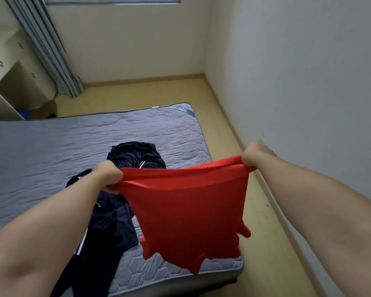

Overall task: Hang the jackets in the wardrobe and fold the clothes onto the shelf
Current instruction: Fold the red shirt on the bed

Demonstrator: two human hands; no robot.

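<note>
Fold step: left hand (pixel 109 176) and right hand (pixel 254 155) each grip an edge of the red stretchy garment (pixel 189 213), held taut above the grey quilted mattress (pixel 51 146). Next, probably: lay flat, fold.

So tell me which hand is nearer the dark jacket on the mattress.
Left. The left hand hovers directly above the dark jacket, gripping the red garment; the right hand is off beyond the mattress edge.

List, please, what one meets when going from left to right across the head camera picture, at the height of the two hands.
Grey mattress → left hand → red garment, gripped at both ends → right hand → white wall.
</note>
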